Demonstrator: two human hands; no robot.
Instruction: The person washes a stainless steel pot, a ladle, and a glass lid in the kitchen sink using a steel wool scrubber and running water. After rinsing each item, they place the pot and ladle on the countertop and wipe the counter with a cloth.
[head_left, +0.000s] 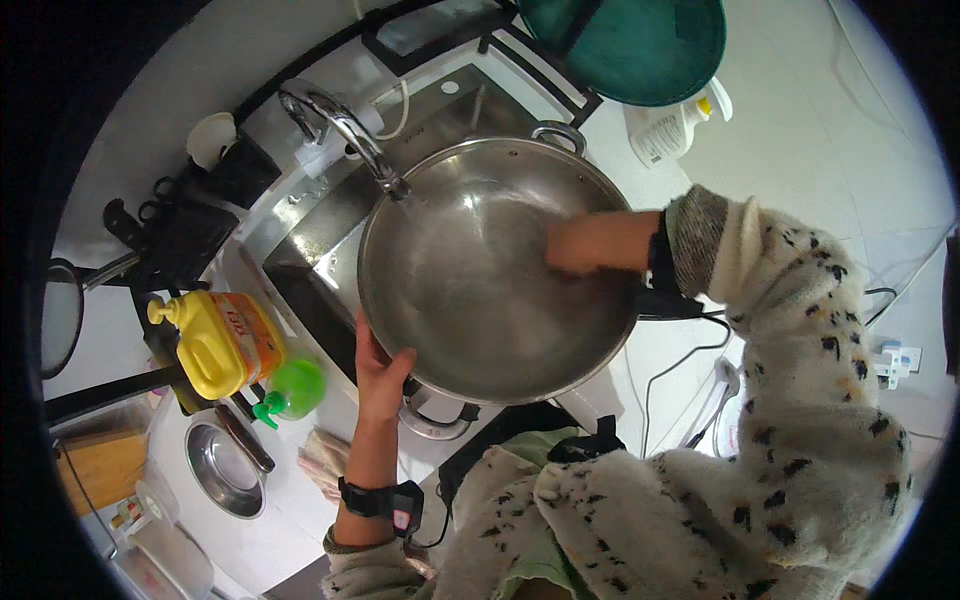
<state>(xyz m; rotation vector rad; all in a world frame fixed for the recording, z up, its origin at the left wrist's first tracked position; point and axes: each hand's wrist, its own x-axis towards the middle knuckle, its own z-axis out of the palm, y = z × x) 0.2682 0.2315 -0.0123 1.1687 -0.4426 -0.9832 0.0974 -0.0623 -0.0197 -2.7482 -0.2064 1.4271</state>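
Observation:
A large two-handled stainless steel wok (465, 300) lies over the sink (300, 262), beneath a chrome faucet (352, 135) whose spout reaches over the wok's rim. Water seems to run from the spout into it. My left hand (381, 375) grips the rim at the lower left, thumb on top, beside one loop handle. Inside the wok, against its right side, is my right hand (585, 244), blurred by motion; its fingers are bent down and whatever they may hold is hidden.
Left of the sink stand a yellow pump jug (217, 345), a green pump bottle (300, 388), a steel bowl (225, 469) and a cloth (326, 461). A knife holder (180, 232) is behind them. At the upper right are a green basin (637, 52) and a white spray bottle (664, 135).

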